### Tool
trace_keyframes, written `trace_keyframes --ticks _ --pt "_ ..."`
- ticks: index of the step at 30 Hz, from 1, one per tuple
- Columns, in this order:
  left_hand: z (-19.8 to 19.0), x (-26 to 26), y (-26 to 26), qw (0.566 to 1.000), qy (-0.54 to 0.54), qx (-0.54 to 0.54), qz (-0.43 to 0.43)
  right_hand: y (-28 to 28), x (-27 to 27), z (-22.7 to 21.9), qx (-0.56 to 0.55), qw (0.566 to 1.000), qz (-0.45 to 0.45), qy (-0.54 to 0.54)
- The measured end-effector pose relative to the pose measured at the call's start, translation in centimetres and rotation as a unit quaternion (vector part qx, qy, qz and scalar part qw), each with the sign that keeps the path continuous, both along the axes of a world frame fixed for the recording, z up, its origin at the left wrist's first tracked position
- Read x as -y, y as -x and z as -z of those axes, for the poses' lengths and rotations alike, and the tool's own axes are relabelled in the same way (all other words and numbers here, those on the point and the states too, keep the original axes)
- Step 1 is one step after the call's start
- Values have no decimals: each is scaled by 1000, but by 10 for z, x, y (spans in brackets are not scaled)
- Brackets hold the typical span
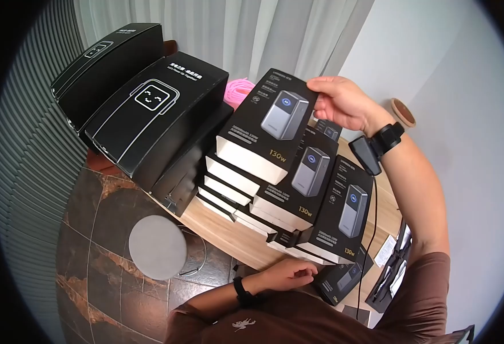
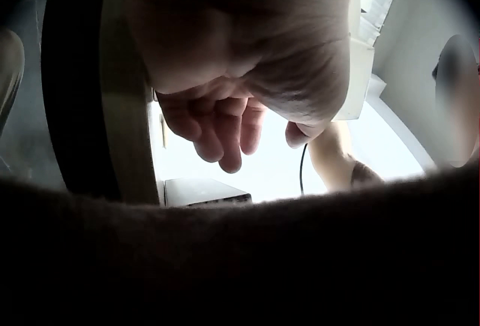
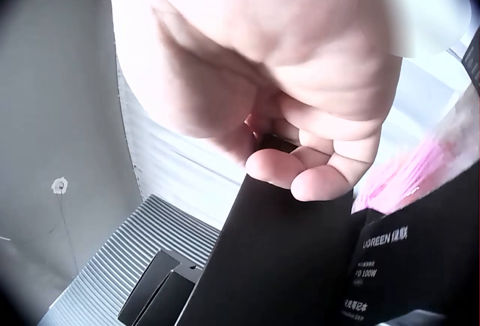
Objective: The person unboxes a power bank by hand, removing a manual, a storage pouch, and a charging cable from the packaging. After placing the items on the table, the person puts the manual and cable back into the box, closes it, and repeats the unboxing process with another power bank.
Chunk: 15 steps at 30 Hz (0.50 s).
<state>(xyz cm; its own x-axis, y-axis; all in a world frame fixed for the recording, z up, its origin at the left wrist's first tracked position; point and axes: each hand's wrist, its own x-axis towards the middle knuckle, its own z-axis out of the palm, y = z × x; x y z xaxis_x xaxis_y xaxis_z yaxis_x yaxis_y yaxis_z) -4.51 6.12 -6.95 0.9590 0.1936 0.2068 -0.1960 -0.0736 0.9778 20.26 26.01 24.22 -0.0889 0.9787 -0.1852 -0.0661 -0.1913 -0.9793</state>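
Observation:
My right hand [image 1: 344,102] grips the far right corner of a black power bank box [image 1: 258,112] printed "130w", which tops the left stack. In the right wrist view, curled fingertips [image 3: 322,182] press on the dark side of the box [image 3: 270,243]. Beside it stand a middle box [image 1: 308,172] and a right-hand box [image 1: 344,206] of the same print, each on further boxes with white ends. My left hand [image 1: 286,274] hangs with loosely curled fingers at the table's near edge, holding nothing. Close to it lies a lower box [image 1: 346,281].
Two large black cartons [image 1: 154,103] with a smiling-face print stand left of the stacks. Behind them lies a pink bundle [image 1: 239,90]. A round grey stool [image 1: 158,246] is on the tiled floor below the wooden tabletop [image 1: 206,226]. A black cable [image 1: 372,229] runs down from my right wrist.

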Motion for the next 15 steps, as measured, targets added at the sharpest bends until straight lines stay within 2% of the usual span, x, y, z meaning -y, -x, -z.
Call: trace_keyframes --ticks 2,5,8,9,11,14,15 --pt "-2 -2 2 1000 -15 8 10 7 -6 8 -23 1000 -11 18" --pt "-5 -5 3 999 -28 -3 31 4 -5 11 9 1000 -25 16" --pt "-2 -4 2 999 -32 -3 30 6 13 5 68 994 75 -28" --pt "-3 -5 2 999 -27 -7 32 1 20 0 96 991 81 -45" --pt "-3 -6 3 999 -27 -7 27 -22 42 -11 150 981 101 -74" --pt "-4 -1 3 999 -28 -5 22 -73 96 -24 121 985 95 -73" --pt "-12 -3 2 997 -70 17 8 -90 120 -25 129 984 99 -69"
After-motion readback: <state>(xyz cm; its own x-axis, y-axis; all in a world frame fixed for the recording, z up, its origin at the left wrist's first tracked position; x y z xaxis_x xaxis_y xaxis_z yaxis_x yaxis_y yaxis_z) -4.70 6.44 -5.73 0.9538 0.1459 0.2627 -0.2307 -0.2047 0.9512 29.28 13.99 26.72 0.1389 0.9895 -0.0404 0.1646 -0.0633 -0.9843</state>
